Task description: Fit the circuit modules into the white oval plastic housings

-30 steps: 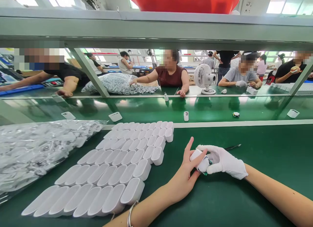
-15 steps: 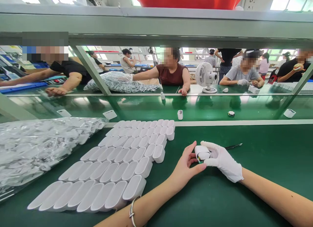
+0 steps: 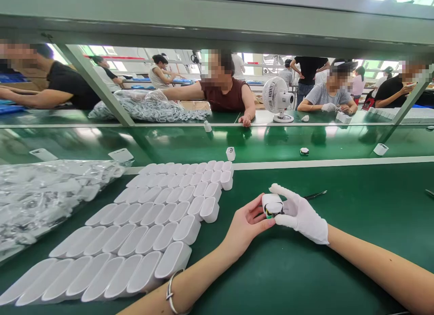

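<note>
My right hand (image 3: pixel 301 213), in a white glove, grips a small white plastic housing (image 3: pixel 271 202) with a green and dark part showing at its open end. My bare left hand (image 3: pixel 246 224) pinches the same housing from the left, thumb under it and fingers curled against its side. Both hands hover just above the green bench top (image 3: pixel 305 269). To the left lie rows of empty white oval housings (image 3: pixel 152 229), set side by side with their open ends toward me.
A clear bag of white parts (image 3: pixel 44 197) lies at the far left. Black tweezers (image 3: pixel 315 195) rest behind my right hand. White pieces (image 3: pixel 230 153) ride the green conveyor (image 3: pixel 183 145). Beyond it stand a white fan (image 3: pixel 276 100) and several seated workers.
The housing has been turned in my hands so its open end faces me. My left fingers have curled in from a stretched pose to a pinch. The conveyor pieces have drifted left.
</note>
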Motion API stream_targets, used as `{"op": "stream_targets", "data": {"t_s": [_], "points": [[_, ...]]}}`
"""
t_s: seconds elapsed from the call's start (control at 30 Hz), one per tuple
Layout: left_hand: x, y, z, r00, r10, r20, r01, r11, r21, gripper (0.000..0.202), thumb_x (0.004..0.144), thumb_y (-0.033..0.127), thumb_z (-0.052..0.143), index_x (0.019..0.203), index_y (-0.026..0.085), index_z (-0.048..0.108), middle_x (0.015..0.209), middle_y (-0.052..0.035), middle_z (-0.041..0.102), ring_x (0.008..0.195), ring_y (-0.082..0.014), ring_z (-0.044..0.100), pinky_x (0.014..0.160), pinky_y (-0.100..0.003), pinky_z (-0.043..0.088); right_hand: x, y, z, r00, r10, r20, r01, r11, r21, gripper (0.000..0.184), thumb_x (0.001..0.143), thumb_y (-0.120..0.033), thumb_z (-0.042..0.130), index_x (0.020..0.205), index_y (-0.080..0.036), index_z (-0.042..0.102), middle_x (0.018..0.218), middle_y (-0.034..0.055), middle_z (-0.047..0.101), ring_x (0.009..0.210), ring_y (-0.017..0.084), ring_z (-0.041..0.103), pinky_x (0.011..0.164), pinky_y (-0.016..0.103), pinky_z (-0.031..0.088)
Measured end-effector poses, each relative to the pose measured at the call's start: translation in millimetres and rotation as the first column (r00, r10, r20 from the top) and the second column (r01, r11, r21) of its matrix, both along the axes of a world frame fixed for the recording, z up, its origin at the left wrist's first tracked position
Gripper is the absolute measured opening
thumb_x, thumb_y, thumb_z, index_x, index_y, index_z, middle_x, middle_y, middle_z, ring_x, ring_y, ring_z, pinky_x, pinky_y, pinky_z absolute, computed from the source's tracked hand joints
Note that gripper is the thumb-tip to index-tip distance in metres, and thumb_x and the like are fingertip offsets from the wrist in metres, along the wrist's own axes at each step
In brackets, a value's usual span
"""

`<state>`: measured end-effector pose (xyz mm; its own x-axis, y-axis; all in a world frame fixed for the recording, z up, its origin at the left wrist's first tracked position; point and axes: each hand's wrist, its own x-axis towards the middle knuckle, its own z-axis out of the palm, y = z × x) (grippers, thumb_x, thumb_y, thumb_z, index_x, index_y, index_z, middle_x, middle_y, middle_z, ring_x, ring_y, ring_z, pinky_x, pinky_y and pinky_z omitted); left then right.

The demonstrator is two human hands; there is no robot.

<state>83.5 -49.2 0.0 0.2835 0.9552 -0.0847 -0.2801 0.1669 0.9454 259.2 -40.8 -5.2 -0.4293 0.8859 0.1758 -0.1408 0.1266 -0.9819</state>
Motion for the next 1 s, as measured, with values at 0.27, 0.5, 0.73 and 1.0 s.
{"op": "stream_targets", "data": {"t_s": [0.27,0.5,0.73,1.0], "points": [[2,-2,0.8,0.998,-0.04,0.048,0.038,0.999,0.036,0.061,0.061,0.022,0.08,0.118,0.017,0.06,0.124,-0.0085,0.059,0.118,-0.0293,0.051,0.103,-0.041,0.038,0,-4,8.1,0.975,-0.047,0.219,-0.026,0.947,0.319,0.034,0.08,-0.033,0.064,0.114,-0.028,0.061,0.121,0.0064,0.055,0.111,0.021,0.052,0.09,0.037,0.046],[2,-4,3.3,0.999,-0.003,0.039,0.002,1.0,0.018,0.066,0.059,0.022,0.081,0.121,0.014,0.058,0.128,-0.011,0.056,0.121,-0.0302,0.048,0.105,-0.042,0.036,-5,-7,2.4,0.995,-0.046,0.092,0.037,0.994,0.103,0.043,0.076,-0.033,0.069,0.117,-0.027,0.058,0.116,0.0058,0.057,0.099,0.02,0.056,0.081,0.035,0.049],[2,-4,3.3,1.0,0.014,0.02,-0.015,1.0,0.012,0.073,0.057,0.023,0.082,0.124,0.015,0.055,0.128,-0.0104,0.056,0.122,-0.0318,0.047,0.106,-0.046,0.035,-8,-7,2.4,0.999,-0.039,0.008,0.037,0.984,0.174,0.031,0.073,-0.031,0.071,0.103,-0.027,0.065,0.113,0.0053,0.058,0.103,0.021,0.055,0.086,0.037,0.047],[1,-3,2.9,0.999,0.023,0.022,-0.024,0.999,0.026,0.068,0.06,0.023,0.081,0.123,0.015,0.056,0.128,-0.0098,0.056,0.123,-0.029,0.045,0.107,-0.041,0.035,-11,-10,-1.2,0.995,-0.065,-0.077,0.06,0.996,-0.07,0.08,0.068,-0.029,0.076,0.138,-0.033,0.035,0.128,0.007,0.051,0.098,0.019,0.058,0.084,0.037,0.048]]}}
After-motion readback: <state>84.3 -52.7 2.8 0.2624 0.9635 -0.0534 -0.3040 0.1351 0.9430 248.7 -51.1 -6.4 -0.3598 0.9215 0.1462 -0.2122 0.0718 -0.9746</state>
